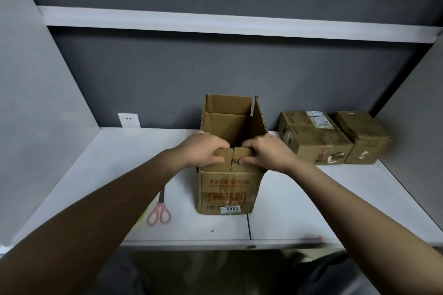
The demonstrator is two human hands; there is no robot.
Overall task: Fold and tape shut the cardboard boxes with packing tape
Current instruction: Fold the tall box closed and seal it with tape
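I see two bare forearms reaching in from the bottom corners of my view, no sleeves visible anywhere along them up to the frame's edge. The left hand and right hand are bare too: no gloves, rings, watch or wristband that I can make out. Below the arms, dark clothing shows dimly, too blurred to describe.
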